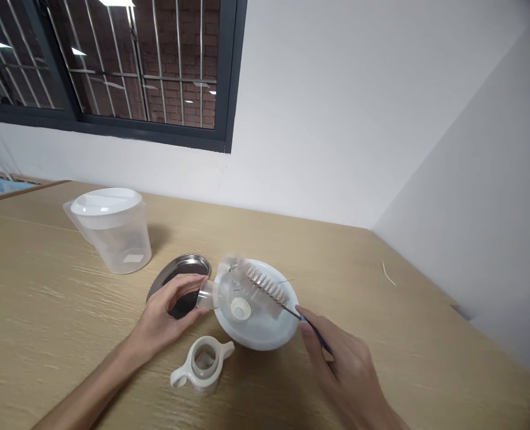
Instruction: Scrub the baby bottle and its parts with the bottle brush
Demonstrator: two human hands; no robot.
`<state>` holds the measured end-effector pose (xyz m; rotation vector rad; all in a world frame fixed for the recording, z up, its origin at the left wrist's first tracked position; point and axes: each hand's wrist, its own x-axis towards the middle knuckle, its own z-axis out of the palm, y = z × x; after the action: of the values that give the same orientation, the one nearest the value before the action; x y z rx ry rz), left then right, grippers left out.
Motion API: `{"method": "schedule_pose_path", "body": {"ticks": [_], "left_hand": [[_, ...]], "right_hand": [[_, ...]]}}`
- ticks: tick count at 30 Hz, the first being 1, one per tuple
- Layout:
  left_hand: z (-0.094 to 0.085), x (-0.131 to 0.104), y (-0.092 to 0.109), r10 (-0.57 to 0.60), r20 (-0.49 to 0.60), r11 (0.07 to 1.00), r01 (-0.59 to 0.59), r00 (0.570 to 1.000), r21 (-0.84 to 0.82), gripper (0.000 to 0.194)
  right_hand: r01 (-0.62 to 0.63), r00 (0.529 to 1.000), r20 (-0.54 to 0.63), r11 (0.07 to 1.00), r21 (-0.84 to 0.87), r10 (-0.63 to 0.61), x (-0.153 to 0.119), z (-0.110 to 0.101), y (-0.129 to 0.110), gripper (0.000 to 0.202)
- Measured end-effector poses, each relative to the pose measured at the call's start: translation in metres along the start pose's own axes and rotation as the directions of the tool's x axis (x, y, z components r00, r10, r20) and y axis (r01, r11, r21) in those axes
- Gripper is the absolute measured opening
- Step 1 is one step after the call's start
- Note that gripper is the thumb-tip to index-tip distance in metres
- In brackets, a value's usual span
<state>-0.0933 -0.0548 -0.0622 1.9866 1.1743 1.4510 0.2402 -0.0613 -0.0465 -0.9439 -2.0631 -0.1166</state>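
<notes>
My left hand is closed around a small clear bottle, held sideways at the left rim of a white bowl. In my right hand is a bottle brush, gripped by its dark blue handle. Its white bristles slant over the bowl, with the fluffy tip near the far left rim, outside the bottle. A small white ring-shaped piece lies in the bowl, which seems to contain water. In front of the bowl stands a clear cup with a white two-handled collar.
A round metal tray lies behind my left hand. A translucent pitcher with a white lid stands at the back left. To the right is a thin pale strip on the wooden table. A wall and barred window rise behind.
</notes>
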Motion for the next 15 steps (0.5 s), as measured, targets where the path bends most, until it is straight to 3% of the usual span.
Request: {"method": "schedule_pose_path", "body": {"ticks": [4,11,15], "left_hand": [[-0.001,0.001,0.000,0.107,-0.038,0.991,-0.104,0.994,0.082,0.046],[-0.005,0.007,0.009,0.233,-0.041,0.957,-0.222,0.972,0.185,0.042],[-0.007,0.008,0.014,0.280,-0.049,0.929,-0.257,0.959,0.267,0.040]], "right_hand": [[0.078,0.996,0.030,0.997,0.015,-0.078,0.001,0.001,-0.001,0.027],[0.016,1.000,-0.026,1.000,-0.025,-0.016,0.001,0.001,0.002,0.022],[0.074,0.997,-0.007,0.997,0.039,-0.074,0.001,0.000,-0.001,0.027]]}}
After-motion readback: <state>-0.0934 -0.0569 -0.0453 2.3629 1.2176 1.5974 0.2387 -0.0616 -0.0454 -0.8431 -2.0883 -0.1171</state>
